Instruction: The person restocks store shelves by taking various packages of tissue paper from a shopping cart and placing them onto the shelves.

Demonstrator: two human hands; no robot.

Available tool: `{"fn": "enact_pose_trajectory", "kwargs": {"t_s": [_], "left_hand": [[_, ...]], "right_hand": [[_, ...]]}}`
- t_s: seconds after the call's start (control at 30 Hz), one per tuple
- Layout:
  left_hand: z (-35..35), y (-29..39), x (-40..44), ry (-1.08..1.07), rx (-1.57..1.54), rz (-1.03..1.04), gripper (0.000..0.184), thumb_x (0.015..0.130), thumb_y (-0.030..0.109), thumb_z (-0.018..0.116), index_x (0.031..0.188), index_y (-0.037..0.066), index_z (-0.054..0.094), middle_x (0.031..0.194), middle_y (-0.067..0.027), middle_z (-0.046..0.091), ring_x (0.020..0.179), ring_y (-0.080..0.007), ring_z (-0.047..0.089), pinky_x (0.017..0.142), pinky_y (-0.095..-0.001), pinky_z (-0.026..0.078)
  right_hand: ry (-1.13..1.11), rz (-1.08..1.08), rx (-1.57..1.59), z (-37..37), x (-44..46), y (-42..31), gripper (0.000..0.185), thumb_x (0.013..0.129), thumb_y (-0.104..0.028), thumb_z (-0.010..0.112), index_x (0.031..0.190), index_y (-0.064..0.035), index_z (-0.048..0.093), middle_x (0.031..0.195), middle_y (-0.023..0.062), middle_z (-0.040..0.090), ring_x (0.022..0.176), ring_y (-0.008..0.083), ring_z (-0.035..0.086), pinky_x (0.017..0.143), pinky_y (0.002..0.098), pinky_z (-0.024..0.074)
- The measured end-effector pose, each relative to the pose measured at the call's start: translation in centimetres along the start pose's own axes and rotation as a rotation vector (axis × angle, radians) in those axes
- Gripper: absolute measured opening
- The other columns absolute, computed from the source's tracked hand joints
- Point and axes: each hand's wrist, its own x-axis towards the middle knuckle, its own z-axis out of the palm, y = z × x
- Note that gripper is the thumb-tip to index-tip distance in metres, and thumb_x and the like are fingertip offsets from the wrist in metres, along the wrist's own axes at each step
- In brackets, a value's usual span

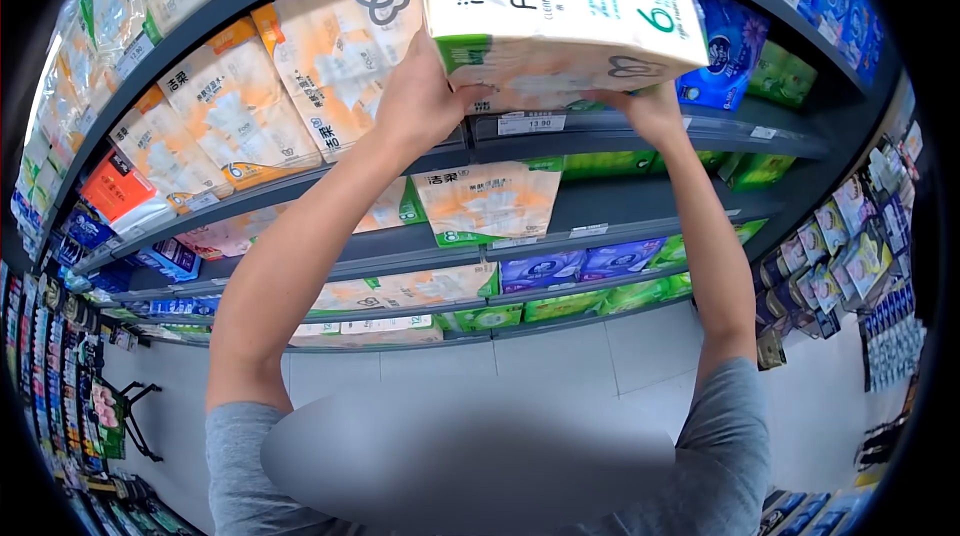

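Observation:
A large pack of facial tissues (pixel 560 21), white and cream with a green end and "Face" printed on top, is held up at an upper shelf. My left hand (pixel 425 91) grips its left end, thumb along the lower front. On the other side my right hand (pixel 645 108) grips the lower right part, thumb on the front face. Both arms reach forward and up. The pack's back and underside are hidden. Just left of it stand orange and cream tissue packs (pixel 340 51); to its right is a blue pack (pixel 725 46).
A price label (pixel 531 124) sits on the shelf edge below the pack. Lower shelves carry another cream tissue pack (pixel 487 201), purple packs (pixel 585 266) and green packs (pixel 565 306). Grey floor tiles (pixel 550 361) lie beneath. Hanging goods (pixel 835 246) are at the right, and a dark wheeled frame (pixel 130 416) stands at the left.

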Motion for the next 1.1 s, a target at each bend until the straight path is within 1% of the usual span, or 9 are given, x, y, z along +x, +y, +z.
{"fn": "enact_pose_trajectory", "kwargs": {"t_s": [0.23, 0.4, 0.47, 0.63, 0.73, 0.8, 0.9, 1.0, 1.1], "left_hand": [[0.1, -0.6, 0.8, 0.085, 0.132, -0.118, 0.076, 0.065, 0.003, 0.074, 0.129, -0.001, 0.033, 0.113, -0.0263, 0.048, 0.101, -0.0420, 0.053, 0.084, -0.0428, 0.047], [2.6, -0.7, 0.0, 0.300, -0.029, -0.217, 0.078, 0.070, -0.008, 0.064, 0.136, 0.001, 0.026, 0.122, -0.0213, 0.045, 0.106, -0.0372, 0.052, 0.086, -0.0361, 0.048], [3.5, -0.6, -1.3, 0.292, 0.076, 0.010, 0.079, 0.070, -0.009, 0.062, 0.138, 0.002, 0.024, 0.130, -0.0239, 0.037, 0.117, -0.0400, 0.043, 0.094, -0.0373, 0.044], [6.1, -2.1, -2.9, 0.238, 0.351, 0.043, 0.047, 0.070, -0.002, 0.063, 0.116, -0.001, 0.053, 0.138, -0.0272, 0.030, 0.125, -0.0402, 0.037, 0.099, -0.0406, 0.039], [5.4, -2.0, -2.5, 0.183, 0.302, -0.028, 0.045, 0.071, 0.001, 0.064, 0.114, -0.002, 0.054, 0.137, -0.0284, 0.033, 0.123, -0.0410, 0.040, 0.098, -0.0401, 0.040], [4.9, -1.0, -3.0, 0.198, 0.301, -0.041, 0.040, 0.072, 0.004, 0.064, 0.111, -0.003, 0.057, 0.135, -0.0288, 0.035, 0.120, -0.0413, 0.043, 0.097, -0.0396, 0.041], [4.4, 0.3, -5.9, 0.186, 0.177, -0.078, 0.038, 0.071, 0.005, 0.065, 0.108, -0.001, 0.059, 0.128, -0.0239, 0.045, 0.113, -0.0384, 0.050, 0.092, -0.0398, 0.045], [3.8, -0.1, -12.2, 0.145, 0.084, -0.050, 0.033, 0.072, 0.005, 0.065, 0.105, 0.002, 0.059, 0.115, -0.0171, 0.055, 0.105, -0.0347, 0.055, 0.086, -0.0377, 0.048], [4.2, -2.1, -23.7, -0.008, 0.018, -0.363, 0.034, 0.074, 0.007, 0.064, 0.106, 0.005, 0.057, 0.111, -0.0158, 0.056, 0.101, -0.0349, 0.057, 0.083, -0.0397, 0.049]], "right_hand": [[0.025, 0.014, 0.038, 2.8, 2.7, 4.4, 0.077, 0.058, -0.021, 0.086, 0.120, 0.0027, 0.046, 0.107, 0.0150, 0.063, 0.094, 0.0239, 0.062, 0.083, 0.0317, 0.0489], [0.019, 0.136, 0.166, 4.3, 3.4, 5.3, 0.067, 0.065, -0.021, 0.082, 0.117, 0.0051, 0.048, 0.101, 0.0135, 0.063, 0.095, 0.0196, 0.060, 0.083, 0.0311, 0.0474], [0.092, 0.101, 0.086, 4.8, 3.1, 5.9, 0.069, 0.071, -0.030, 0.078, 0.121, 0.0062, 0.048, 0.103, 0.0185, 0.064, 0.095, 0.0235, 0.062, 0.083, 0.0318, 0.0472], [0.150, 0.100, 0.083, 5.8, 2.2, 6.1, 0.066, 0.074, -0.033, 0.075, 0.119, 0.0079, 0.050, 0.102, 0.0196, 0.064, 0.094, 0.0235, 0.062, 0.083, 0.0321, 0.0469], [0.100, 0.215, 0.127, 6.1, 1.5, 4.8, 0.061, 0.078, -0.027, 0.074, 0.121, 0.0067, 0.048, 0.109, 0.0155, 0.060, 0.101, 0.0186, 0.056, 0.086, 0.0295, 0.0441], [0.456, -0.033, -0.228, 7.4, 0.3, 4.2, 0.063, 0.076, -0.024, 0.074, 0.122, 0.0094, 0.045, 0.118, 0.0232, 0.053, 0.111, 0.0305, 0.051, 0.092, 0.0372, 0.0413], [0.519, -0.380, -0.265, 9.6, -3.2, 1.2, 0.052, 0.075, -0.003, 0.070, 0.120, 0.0070, 0.047, 0.120, 0.0218, 0.051, 0.111, 0.0348, 0.048, 0.094, 0.0411, 0.0387], [0.279, -0.328, 0.016, 14.3, -8.6, -1.0, 0.026, 0.075, 0.002, 0.066, 0.100, 0.0052, 0.058, 0.095, 0.0172, 0.062, 0.088, 0.0302, 0.060, 0.080, 0.0354, 0.0469], [-0.109, -0.155, 0.154, 21.1, -16.4, -1.7, 0.015, 0.076, 0.000, 0.065, 0.091, -0.0002, 0.062, 0.081, 0.0133, 0.065, 0.076, 0.0254, 0.065, 0.068, 0.0338, 0.0505]]}}
